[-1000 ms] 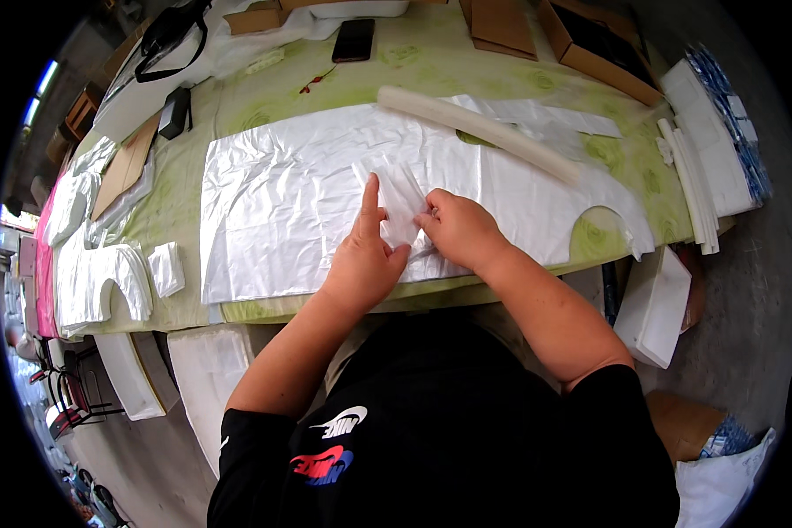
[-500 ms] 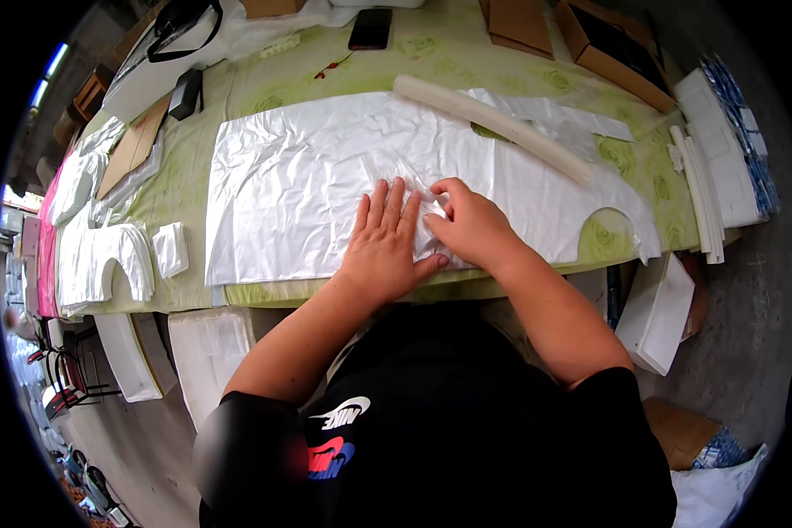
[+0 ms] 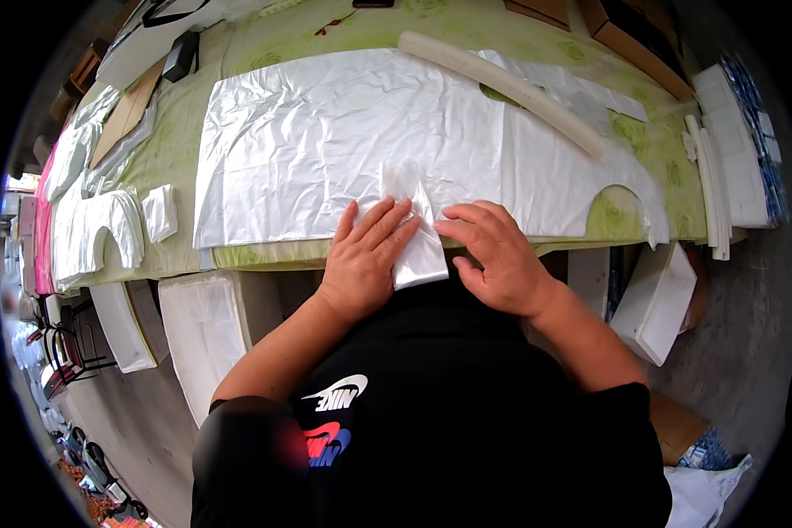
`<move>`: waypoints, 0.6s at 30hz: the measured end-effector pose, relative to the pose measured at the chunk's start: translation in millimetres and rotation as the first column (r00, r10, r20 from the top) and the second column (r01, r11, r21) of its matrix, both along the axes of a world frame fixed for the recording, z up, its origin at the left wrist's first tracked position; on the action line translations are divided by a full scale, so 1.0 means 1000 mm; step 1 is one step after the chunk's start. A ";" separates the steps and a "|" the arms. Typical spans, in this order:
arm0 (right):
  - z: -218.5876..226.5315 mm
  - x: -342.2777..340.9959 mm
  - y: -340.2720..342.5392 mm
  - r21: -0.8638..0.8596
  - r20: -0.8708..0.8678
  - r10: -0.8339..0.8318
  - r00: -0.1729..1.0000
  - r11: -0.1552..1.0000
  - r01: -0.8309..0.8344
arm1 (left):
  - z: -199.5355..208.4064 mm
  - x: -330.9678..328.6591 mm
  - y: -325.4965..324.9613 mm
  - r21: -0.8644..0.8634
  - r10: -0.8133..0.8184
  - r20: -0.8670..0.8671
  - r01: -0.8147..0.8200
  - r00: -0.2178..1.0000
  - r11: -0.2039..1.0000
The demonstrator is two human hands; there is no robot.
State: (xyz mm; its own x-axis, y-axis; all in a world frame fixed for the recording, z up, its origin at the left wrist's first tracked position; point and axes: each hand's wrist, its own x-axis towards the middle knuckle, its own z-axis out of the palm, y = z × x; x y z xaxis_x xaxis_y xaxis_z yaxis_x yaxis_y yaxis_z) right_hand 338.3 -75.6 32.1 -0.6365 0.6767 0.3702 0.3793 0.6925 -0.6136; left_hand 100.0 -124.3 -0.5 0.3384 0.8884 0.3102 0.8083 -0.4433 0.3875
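Folded plastic strip point(image 3: 421, 261) partly over white sheeting point(image 3: 317, 141); left hand point(image 3: 362, 266) flat against it; right hand point(image 3: 500, 262) loosely curled beside.

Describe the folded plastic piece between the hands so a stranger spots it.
On the table with the green-patterned cover, find the large white plastic sheet. At its near edge, between the left hand and right hand, lies the folded plastic piece. Unlike that wide sheet, it is narrow, its near end jutting past the table's edge.

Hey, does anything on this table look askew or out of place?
The pale roll lies slantwise on the wrinkled white plastic sheet, out of line with the sheet's near edge; that looks askew, though perhaps deliberate. Nothing looks spilled.
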 end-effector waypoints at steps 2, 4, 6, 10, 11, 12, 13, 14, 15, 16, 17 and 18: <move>-0.005 -0.005 0.013 0.101 0.041 0.064 0.997 0.993 -0.068 | 0.002 -0.002 0.000 -0.022 0.003 0.006 -0.003 1.000 1.000; -0.017 -0.008 0.024 0.097 0.097 0.063 0.993 0.993 -0.072 | 0.005 -0.003 0.002 -0.038 0.022 0.027 -0.021 0.999 0.999; -0.018 -0.014 0.033 0.063 0.105 0.058 0.993 0.996 -0.064 | 0.009 -0.005 0.004 -0.061 0.059 0.065 -0.055 0.996 0.997; -0.024 -0.029 0.042 0.067 0.102 -0.037 0.994 0.997 0.030 | 0.002 -0.017 0.016 -0.044 0.137 0.245 -0.130 0.960 0.991; -0.027 -0.032 0.044 0.081 0.117 -0.060 0.991 0.995 0.051 | 0.003 -0.018 0.016 -0.038 0.169 0.216 -0.164 0.962 0.986; -0.029 -0.035 0.046 0.096 0.132 -0.081 0.988 0.993 0.068 | 0.003 -0.019 0.016 -0.032 0.204 0.188 -0.201 0.961 0.979; -0.030 -0.038 0.046 0.110 0.147 -0.102 0.984 0.990 0.086 | 0.003 -0.020 0.017 -0.025 0.238 0.161 -0.237 0.958 0.971; -0.029 -0.042 0.046 0.139 0.173 -0.135 0.976 0.984 0.112 | 0.004 -0.018 0.019 0.012 0.235 0.170 -0.241 0.957 0.970; -0.029 -0.045 0.045 0.170 0.197 -0.172 0.965 0.976 0.139 | 0.005 -0.017 0.021 0.019 0.245 0.142 -0.250 0.959 0.968; -0.028 -0.048 0.045 0.201 0.221 -0.209 0.953 0.966 0.165 | 0.005 -0.017 0.024 0.027 0.255 0.114 -0.259 0.960 0.965; -0.029 -0.051 0.045 0.204 0.230 -0.235 0.945 0.961 0.189 | 0.006 -0.017 0.026 0.035 0.263 0.085 -0.267 0.961 0.963; -0.031 -0.053 0.045 0.208 0.238 -0.258 0.936 0.955 0.210 | 0.005 -0.018 0.028 0.014 0.274 0.064 -0.275 0.960 0.961</move>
